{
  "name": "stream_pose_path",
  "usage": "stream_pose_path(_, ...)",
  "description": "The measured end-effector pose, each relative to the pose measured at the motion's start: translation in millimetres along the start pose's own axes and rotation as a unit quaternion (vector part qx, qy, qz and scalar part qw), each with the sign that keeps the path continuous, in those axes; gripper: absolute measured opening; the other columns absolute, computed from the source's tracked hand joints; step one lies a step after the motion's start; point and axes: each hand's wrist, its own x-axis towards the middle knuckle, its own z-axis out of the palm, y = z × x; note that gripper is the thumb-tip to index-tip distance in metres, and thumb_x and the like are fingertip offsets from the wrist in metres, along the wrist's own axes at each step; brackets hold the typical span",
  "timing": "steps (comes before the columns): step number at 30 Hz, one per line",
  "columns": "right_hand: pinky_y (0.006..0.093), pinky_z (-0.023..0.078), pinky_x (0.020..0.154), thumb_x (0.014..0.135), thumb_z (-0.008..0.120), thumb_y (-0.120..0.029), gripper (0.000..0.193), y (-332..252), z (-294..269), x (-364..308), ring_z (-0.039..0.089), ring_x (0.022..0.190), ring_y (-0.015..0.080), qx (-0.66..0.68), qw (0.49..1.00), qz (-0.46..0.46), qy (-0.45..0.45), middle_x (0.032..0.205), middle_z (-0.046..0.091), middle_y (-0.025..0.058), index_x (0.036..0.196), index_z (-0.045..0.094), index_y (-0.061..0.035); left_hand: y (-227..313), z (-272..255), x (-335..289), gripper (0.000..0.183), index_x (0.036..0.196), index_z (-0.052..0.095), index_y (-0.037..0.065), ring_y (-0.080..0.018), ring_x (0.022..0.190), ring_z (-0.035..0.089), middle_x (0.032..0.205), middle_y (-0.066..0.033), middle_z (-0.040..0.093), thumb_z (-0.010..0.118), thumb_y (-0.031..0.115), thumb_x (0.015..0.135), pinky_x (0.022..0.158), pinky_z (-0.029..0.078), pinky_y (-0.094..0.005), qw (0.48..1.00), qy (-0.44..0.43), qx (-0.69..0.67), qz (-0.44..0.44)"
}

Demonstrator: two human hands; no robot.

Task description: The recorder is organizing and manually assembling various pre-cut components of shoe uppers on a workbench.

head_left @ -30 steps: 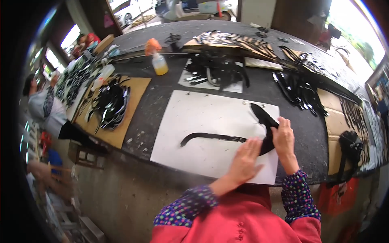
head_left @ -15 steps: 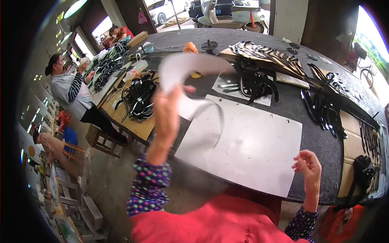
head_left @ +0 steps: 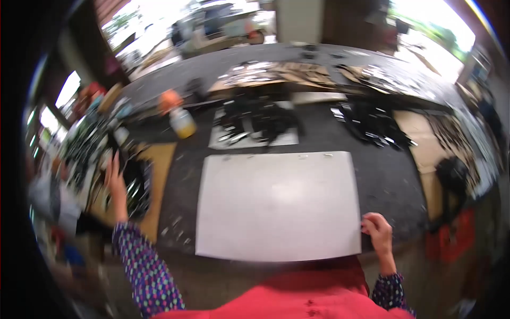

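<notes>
My left hand [head_left: 114, 178] reaches out to the far left, over a pile of shiny black straps [head_left: 139, 186] on a brown board [head_left: 162, 181]. Its fingers look stretched out, though motion smears them, and I make out nothing held in them. My right hand [head_left: 378, 228] hovers by the right edge of a large white sheet [head_left: 279, 207] at the table's near side. The fingers there are curled in; whatever they may hold is hidden. No strip lies on the white sheet.
A bottle with orange top and yellow contents [head_left: 182, 121] stands beyond the sheet's left corner. More black straps [head_left: 255, 119] lie on a pale sheet behind, others [head_left: 374, 122] at right. A black bag-like item [head_left: 452, 173] rests on cardboard. A blurred co-worker [head_left: 48, 194] is at far left.
The view has swung to the right. My left hand has moved left to the strap pile; the pale curved piece it held is no longer visible. My right hand stays near the sheet's right edge.
</notes>
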Motion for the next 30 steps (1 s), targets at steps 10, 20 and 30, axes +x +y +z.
stream_pose_path(10,0.0251,0.053,0.058,0.092,0.061,-0.008,0.011,12,0,-4,0.067,0.062,0.0123,-0.049,0.994,-0.063,0.070,0.079,0.071,0.0067,0.101,0.064,-0.0033,-60,44,-81,0.056,0.142,0.048,0.019,-0.0325,0.124,0.052,0.141,-0.0134,0.050,0.057,0.018,0.087,0.095,0.045,-0.0536,0.897,-0.174,0.364,0.183)
stream_pose_path(20,0.0263,0.054,0.067,0.097,0.056,-0.011,0.017,-13,-33,12,0.067,0.071,0.0137,0.064,0.987,0.002,-0.144,0.091,0.069,0.0075,0.110,0.062,-0.0023,401,64,-27,0.034,0.124,0.066,0.012,-0.0242,0.140,0.037,0.144,-0.0068,0.052,0.055,0.028,0.097,0.114,0.017,-0.0430,0.924,-0.281,-0.220,0.139)
stream_pose_path(30,0.0255,0.054,0.062,0.095,0.058,-0.007,0.014,-40,-171,72,0.066,0.068,0.0123,-0.112,0.979,-0.152,-0.077,0.087,0.068,0.0091,0.107,0.063,-0.0006,732,116,-70,0.048,0.139,0.052,0.018,-0.0249,0.137,0.038,0.148,-0.0075,0.044,0.050,0.041,0.098,0.107,0.026,-0.0441,0.795,-0.318,-0.360,0.371)
